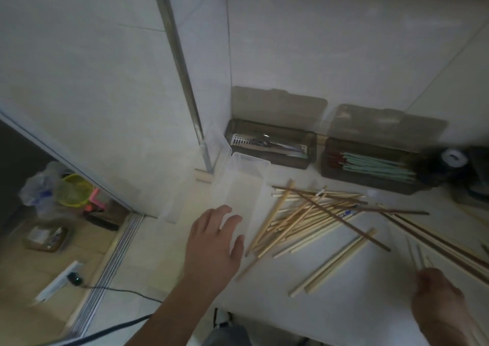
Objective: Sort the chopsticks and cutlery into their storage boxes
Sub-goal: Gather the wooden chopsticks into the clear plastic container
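Left hand (214,242) open, empty, over the clear box (243,187); right hand (436,300) closed on a few chopsticks (415,253) (blurred). Steady box, align tips, slide in lengthwise; pile (312,213) beside it.

Running off the right edge: several long chopsticks (449,242), far ends cut away. Blurring badly at lower right: the right hand (439,300), fingers closing on some thin sticks, count not readable, wrist leaving the bottom edge. Smearing into a dark shape beside the right brown box (370,171): a round black object (453,160), kind unclear. Lying too dim to identify inside the left brown box (270,146): metal cutlery (262,142). Covering the near end of the clear box (238,195): the left hand (214,242).
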The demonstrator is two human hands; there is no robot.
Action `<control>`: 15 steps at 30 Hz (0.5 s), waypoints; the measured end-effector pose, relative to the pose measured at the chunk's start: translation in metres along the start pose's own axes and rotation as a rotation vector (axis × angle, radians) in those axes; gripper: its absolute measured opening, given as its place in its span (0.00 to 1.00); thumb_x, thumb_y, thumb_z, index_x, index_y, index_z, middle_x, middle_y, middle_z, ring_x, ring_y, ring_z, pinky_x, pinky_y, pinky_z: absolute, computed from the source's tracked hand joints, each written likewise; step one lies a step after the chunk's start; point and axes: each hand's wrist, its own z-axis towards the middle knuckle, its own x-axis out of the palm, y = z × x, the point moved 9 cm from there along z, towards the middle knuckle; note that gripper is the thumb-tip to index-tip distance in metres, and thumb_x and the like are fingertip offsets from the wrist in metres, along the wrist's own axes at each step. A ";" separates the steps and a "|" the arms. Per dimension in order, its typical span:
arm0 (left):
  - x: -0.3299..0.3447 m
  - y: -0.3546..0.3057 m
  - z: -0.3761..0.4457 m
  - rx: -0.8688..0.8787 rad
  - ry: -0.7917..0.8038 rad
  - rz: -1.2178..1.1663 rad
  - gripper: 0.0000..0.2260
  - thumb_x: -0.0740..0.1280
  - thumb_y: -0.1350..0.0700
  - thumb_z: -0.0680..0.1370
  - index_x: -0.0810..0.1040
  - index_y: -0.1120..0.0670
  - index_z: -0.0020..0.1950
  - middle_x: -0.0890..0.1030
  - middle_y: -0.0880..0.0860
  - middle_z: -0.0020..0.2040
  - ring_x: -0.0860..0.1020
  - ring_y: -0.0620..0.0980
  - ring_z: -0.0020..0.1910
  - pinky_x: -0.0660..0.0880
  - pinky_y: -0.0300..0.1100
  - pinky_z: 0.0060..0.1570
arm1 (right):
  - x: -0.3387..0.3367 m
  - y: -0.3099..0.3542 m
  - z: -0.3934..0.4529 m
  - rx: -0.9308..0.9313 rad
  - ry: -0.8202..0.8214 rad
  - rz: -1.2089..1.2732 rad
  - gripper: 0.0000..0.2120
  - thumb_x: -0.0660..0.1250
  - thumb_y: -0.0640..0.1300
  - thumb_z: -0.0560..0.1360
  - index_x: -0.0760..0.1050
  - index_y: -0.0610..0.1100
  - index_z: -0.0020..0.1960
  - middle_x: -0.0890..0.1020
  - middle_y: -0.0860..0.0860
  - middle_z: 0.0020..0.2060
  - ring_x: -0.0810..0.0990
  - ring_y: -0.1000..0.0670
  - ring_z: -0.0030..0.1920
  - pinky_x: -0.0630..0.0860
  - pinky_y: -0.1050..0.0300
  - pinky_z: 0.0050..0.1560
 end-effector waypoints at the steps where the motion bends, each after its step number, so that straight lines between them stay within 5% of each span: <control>1: 0.009 0.000 0.001 0.006 0.073 0.011 0.15 0.63 0.46 0.75 0.80 0.50 0.57 0.77 0.51 0.60 0.76 0.52 0.57 0.75 0.48 0.54 | 0.001 0.002 -0.002 0.001 0.023 0.035 0.07 0.63 0.34 0.73 0.74 0.44 0.48 0.78 0.34 0.47 0.76 0.33 0.49 0.73 0.42 0.50; 4: 0.037 -0.003 -0.008 -0.004 0.308 0.010 0.20 0.56 0.40 0.76 0.79 0.50 0.58 0.80 0.49 0.57 0.80 0.51 0.52 0.77 0.47 0.51 | -0.001 0.014 -0.009 -0.021 0.036 0.142 0.12 0.62 0.32 0.73 0.70 0.48 0.46 0.76 0.32 0.50 0.76 0.32 0.50 0.72 0.42 0.51; 7: 0.050 -0.004 -0.018 -0.083 0.433 -0.044 0.28 0.48 0.36 0.78 0.70 0.48 0.70 0.76 0.47 0.65 0.76 0.49 0.60 0.73 0.45 0.59 | -0.005 0.026 -0.011 -0.049 0.053 0.212 0.13 0.60 0.32 0.75 0.72 0.50 0.47 0.76 0.34 0.50 0.76 0.33 0.50 0.72 0.44 0.52; 15: 0.060 -0.043 -0.034 -0.187 0.585 -0.290 0.28 0.55 0.40 0.81 0.60 0.52 0.77 0.71 0.51 0.71 0.72 0.48 0.66 0.69 0.41 0.65 | -0.017 0.148 -0.054 -0.228 0.339 0.765 0.17 0.61 0.27 0.75 0.79 0.47 0.44 0.79 0.44 0.34 0.74 0.50 0.27 0.71 0.60 0.29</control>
